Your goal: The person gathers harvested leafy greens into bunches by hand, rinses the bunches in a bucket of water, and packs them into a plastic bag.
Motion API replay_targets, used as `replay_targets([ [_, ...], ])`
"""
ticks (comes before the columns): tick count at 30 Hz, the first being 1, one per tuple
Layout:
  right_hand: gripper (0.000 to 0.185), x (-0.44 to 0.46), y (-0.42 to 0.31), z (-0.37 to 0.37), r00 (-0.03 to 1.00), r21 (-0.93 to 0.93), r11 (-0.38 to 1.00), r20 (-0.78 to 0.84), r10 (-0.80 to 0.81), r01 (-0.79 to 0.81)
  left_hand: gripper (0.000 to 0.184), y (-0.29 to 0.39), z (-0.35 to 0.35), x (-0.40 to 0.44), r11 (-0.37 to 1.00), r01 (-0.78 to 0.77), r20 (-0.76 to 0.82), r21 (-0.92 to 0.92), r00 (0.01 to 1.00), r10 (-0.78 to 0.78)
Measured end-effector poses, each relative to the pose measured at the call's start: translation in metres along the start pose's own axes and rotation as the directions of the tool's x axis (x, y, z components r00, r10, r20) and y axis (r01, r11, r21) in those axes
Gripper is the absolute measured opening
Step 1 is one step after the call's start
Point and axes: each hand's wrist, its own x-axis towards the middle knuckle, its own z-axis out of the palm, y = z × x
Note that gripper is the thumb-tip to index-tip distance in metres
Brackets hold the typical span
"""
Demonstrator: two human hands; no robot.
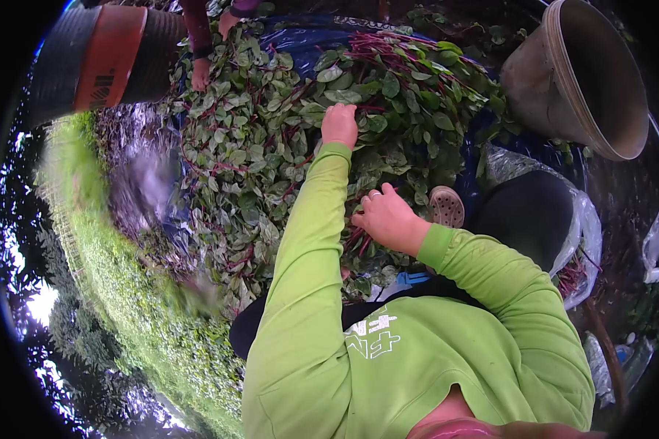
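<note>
Stretched forward over a heap of red-stemmed leafy greens (234, 146), my left hand (340, 126) has its fingers drawn together. A reddish stem shows at its fingertips, among the leaves. Closer to my body, my right hand (392, 218) is closed round a bunch of red stems (356, 240), whose leaves partly blend into the heap. Its fingertips are partly hidden by the back of the hand. At the far right of the heap, a bundle of greens (395, 55) lies with its red stems side by side.
A blue sheet (300, 47) lies beneath the greens. Another person's hands (200, 74) touch the heap at the far left, near a black-and-red drum (106, 58). On the right are a large tipped bucket (542, 80), a clear plastic bag (582, 241) and a clog (447, 206).
</note>
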Motion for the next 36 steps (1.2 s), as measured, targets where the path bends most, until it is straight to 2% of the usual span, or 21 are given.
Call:
replay_targets([
  [2, 0.018, 0.004, 0.002, 0.006, 0.996, 0.023, 0.999, -0.076, 0.039, -0.038, 0.019, 0.001, 0.022, 0.02, 0.998, 0.032, 0.011, 0.059, 0.999, -0.032],
  [4, 0.019, 0.009, 0.001, 0.005, 0.996, 0.049, 0.995, -0.018, 0.092, -0.091, 0.015, 0.002, 0.027, 0.027, 0.982, 0.115, -0.011, 0.151, 0.993, -0.115],
  [5, 0.018, 0.01, 0.004, 0.009, 0.994, 0.041, 0.994, -0.039, 0.104, -0.102, 0.014, 0.0, 0.028, 0.025, 0.978, 0.146, 0.008, 0.148, 0.989, -0.149],
  [8, 0.017, 0.01, 0.006, 0.018, 0.992, 0.027, 0.995, -0.079, 0.099, -0.097, 0.023, -0.015, 0.022, 0.018, 0.987, 0.056, 0.079, 0.153, 0.995, -0.069],
  [12, 0.016, 0.01, 0.008, 0.014, 0.992, 0.029, 0.998, -0.106, 0.066, -0.064, 0.025, -0.027, 0.007, 0.001, 0.999, -0.013, 0.136, 0.053, 0.991, 0.006],
  [15, 0.016, 0.008, 0.006, 0.016, 0.99, 0.008, 0.997, -0.119, 0.078, -0.078, 0.028, -0.019, 0.01, -0.01, 0.998, -0.007, 0.097, 0.069, 0.995, 0.0],
  [18, 0.016, 0.006, 0.005, 0.015, 0.988, -0.013, 0.996, -0.129, 0.087, -0.089, 0.028, -0.008, 0.014, -0.004, 0.994, 0.11, 0.156, 0.003, 0.982, -0.109],
  [19, 0.016, 0.005, 0.006, 0.015, 0.987, -0.021, 0.996, -0.137, 0.088, -0.091, 0.022, -0.006, 0.009, -0.003, 0.998, 0.055, 0.18, 0.035, 0.982, -0.06],
  [22, 0.015, 0.003, 0.007, 0.016, 0.987, -0.062, 0.993, -0.13, 0.092, -0.101, 0.018, -0.009, -0.002, -0.002, 0.997, -0.068, 0.232, 0.038, 0.971, 0.058],
  [26, 0.018, 0.008, 0.008, 0.021, 0.986, -0.053, 0.993, -0.135, 0.098, -0.106, 0.017, -0.02, -0.011, -0.024, 0.989, -0.069, 0.289, -0.129, 0.952, 0.104],
  [27, 0.023, 0.009, 0.008, 0.012, 0.993, 0.044, 0.992, 0.009, 0.121, -0.121, 0.018, -0.019, -0.023, -0.032, 0.971, -0.134, 0.227, -0.197, 0.958, 0.178],
  [30, 0.025, 0.003, 0.011, 0.016, 0.945, -0.143, 0.977, -0.309, 0.106, -0.156, 0.024, -0.02, -0.044, -0.055, 0.907, -0.048, 0.195, -0.419, 0.97, 0.141],
  [31, 0.03, 0.004, 0.012, 0.011, 0.967, -0.073, 0.985, -0.215, 0.14, -0.159, 0.026, -0.02, -0.055, -0.064, 0.885, 0.0, 0.264, -0.465, 0.954, 0.139],
  [32, 0.03, 0.004, 0.014, 0.009, 0.959, -0.049, 0.983, -0.235, 0.161, -0.177, 0.025, -0.02, -0.062, -0.078, 0.777, 0.151, 0.384, -0.611, 0.915, 0.124],
  [34, 0.03, 0.004, 0.018, 0.007, 0.939, 0.003, 0.976, -0.274, 0.209, -0.217, 0.024, -0.02, -0.076, -0.098, 0.465, 0.47, 0.598, -0.75, 0.782, 0.174],
  [36, 0.028, 0.005, 0.019, 0.004, 0.962, 0.031, 0.978, -0.176, 0.207, -0.205, 0.026, -0.022, -0.096, -0.095, 0.544, 0.496, 0.709, -0.677, 0.636, 0.304],
])
